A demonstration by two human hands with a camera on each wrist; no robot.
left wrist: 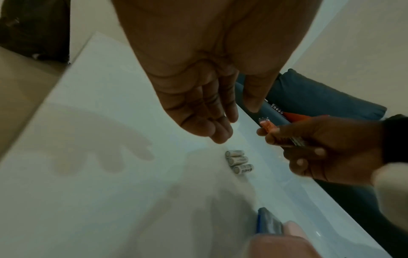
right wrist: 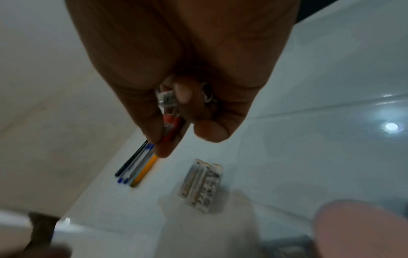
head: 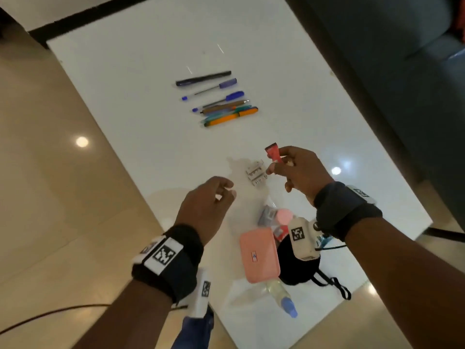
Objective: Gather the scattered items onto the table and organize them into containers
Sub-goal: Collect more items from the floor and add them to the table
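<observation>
My right hand [head: 279,167] hovers over the white table [head: 151,71] and grips a red packet [head: 273,152], whose top sticks out above the fingers. The right wrist view shows the red packet [right wrist: 171,129] pinched between thumb and fingers, with small metallic pieces deeper in the palm. Just below it, a few small white batteries [head: 256,173] lie side by side on the table. My left hand [head: 221,192] floats to their left with loosely curled fingers and holds nothing; its fingers [left wrist: 212,129] hang just above the batteries [left wrist: 239,162].
Several pens [head: 219,99] lie in a row farther up the table. Near me sit a pink case [head: 259,255], a black pouch [head: 294,270], a clear bottle with a blue cap [head: 281,295] and small packets with a pink lid [head: 284,215]. A dark sofa [head: 390,46] borders the right side.
</observation>
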